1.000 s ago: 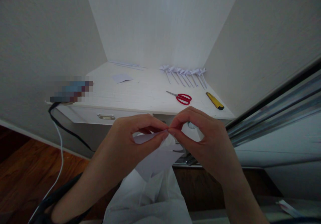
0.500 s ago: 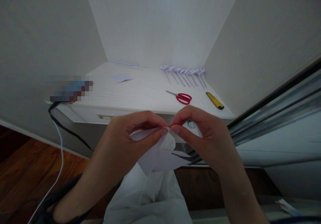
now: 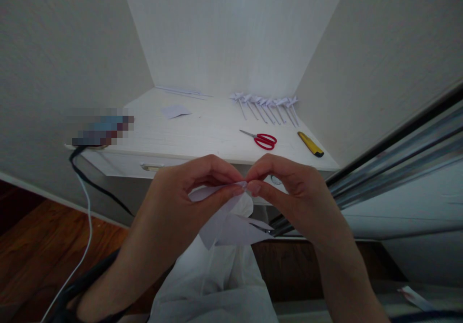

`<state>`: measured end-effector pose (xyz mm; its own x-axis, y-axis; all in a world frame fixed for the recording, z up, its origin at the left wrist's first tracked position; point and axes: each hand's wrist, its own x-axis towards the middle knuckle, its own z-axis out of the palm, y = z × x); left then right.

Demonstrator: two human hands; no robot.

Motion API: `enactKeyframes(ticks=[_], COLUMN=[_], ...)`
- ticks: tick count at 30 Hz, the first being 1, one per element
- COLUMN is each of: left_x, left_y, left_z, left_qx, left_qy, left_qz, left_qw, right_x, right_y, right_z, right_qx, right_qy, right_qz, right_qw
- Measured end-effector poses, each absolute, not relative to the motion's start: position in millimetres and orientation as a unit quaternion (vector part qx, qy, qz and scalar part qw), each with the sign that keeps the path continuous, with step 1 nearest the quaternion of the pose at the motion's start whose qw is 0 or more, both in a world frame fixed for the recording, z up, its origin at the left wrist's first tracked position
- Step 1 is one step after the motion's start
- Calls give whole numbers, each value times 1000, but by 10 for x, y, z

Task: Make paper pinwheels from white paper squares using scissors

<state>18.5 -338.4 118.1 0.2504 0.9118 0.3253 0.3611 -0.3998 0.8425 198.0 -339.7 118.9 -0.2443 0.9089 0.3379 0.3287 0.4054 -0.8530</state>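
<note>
A white sheet of paper (image 3: pixel 231 226) with slits cut into it hangs between my hands, above my lap. My left hand (image 3: pixel 195 188) pinches its upper edge between thumb and fingertips. From the other side, my right hand (image 3: pixel 280 181) pinches the same spot, thumb and forefinger pressed together. The fingertips of both hands meet there and hide the pinched bit. Below them the paper bends into a curved flap, and one pointed piece sticks out to the right.
On the white desk (image 3: pixel 210 135) lie red-handled scissors (image 3: pixel 265 141), a yellow cutter (image 3: pixel 310 143), several paper pinwheels (image 3: pixel 265 103), thin white sticks (image 3: pixel 184 91) and a folded paper piece (image 3: pixel 176 111). A blurred-out object (image 3: pixel 104 130) with cables sits at the left edge. Metal rails (image 3: pixel 398 159) run along the right.
Both hands keep pinching the paper at the same place. The fingertips have shifted very slightly, and the paper's lower part has moved up a little.
</note>
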Motion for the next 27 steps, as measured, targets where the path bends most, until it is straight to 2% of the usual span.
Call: enactKeyframes(ticks=[16, 27], left_x=[201, 208], left_y=[-3395, -3374], left_z=[1194, 1171], left_qx=[734, 733], left_qy=[446, 457], left_qz=[416, 413], left_qw=[299, 289], right_x=[2005, 1953], right_y=[-3372, -3411], right_z=[1193, 1212], right_qx=[-416, -422], right_qy=[-720, -751], right_qz=[341, 257], right_qw=[438, 439])
